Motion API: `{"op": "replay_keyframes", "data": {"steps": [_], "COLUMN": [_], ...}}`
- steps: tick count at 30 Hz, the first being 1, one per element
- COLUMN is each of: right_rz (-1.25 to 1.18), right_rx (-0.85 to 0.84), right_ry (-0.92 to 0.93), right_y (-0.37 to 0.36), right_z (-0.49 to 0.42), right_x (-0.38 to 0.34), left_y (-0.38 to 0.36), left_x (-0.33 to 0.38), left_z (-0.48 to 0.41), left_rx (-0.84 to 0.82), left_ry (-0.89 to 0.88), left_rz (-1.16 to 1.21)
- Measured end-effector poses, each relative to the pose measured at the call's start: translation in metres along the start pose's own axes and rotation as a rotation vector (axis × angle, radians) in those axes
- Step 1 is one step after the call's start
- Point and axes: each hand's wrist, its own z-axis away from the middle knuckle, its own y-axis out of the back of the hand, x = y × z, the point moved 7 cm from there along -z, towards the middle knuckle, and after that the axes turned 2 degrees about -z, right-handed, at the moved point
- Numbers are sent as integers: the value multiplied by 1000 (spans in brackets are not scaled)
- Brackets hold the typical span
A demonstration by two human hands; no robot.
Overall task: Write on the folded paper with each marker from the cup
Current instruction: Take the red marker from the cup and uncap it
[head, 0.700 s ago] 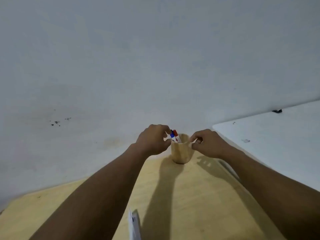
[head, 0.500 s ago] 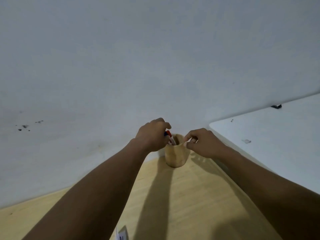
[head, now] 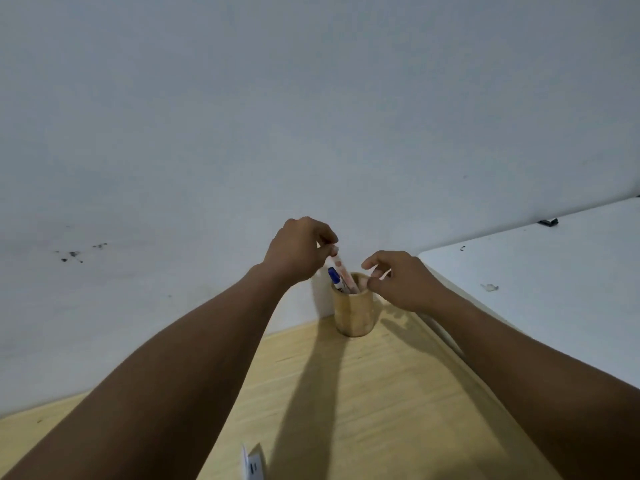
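While the left hand [head: 298, 251] pinches the red marker [head: 343, 273], tilted up-left out of the cup [head: 353, 311], the right hand [head: 398, 282] hovers half-open beside the rim, holding nothing.

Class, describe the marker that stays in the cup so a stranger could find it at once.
Find the light wooden table; at its far edge by the wall stands a round wooden cup. Inside leans the blue-capped marker, untouched, beside the reddish marker pinched by the left hand.
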Motion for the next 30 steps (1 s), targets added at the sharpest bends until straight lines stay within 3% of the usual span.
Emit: {"op": "replay_keyframes", "data": {"steps": [4, 9, 13, 16, 18, 24, 30], "right_rz": [-13, -264, -573, -943, -1063, -1019, -845], "right_rx": [40, -95, -289, -409, -463, -515, -583], "right_ry": [-6, 50, 18, -115, -193, -280, -122], "right_y": [8, -16, -53, -94, -129, -213, -209], "right_z": [-6, 11, 33, 52, 67, 106, 109], "right_x": [-10, -79, -126, -147, -155, -157, -149], "left_y": [27, 88, 106, 99, 88, 54, 35], "left_x": [2, -32, -82, -116, -131, -155, -177], "left_z": [-1, 60, 134, 188, 217, 278, 313], "left_rx": [60, 127, 203, 241, 259, 278, 392], "left_ry": [58, 221, 413, 581, 661, 770, 958], "left_rz": [187, 503, 709, 866, 961, 1141, 1328]}}
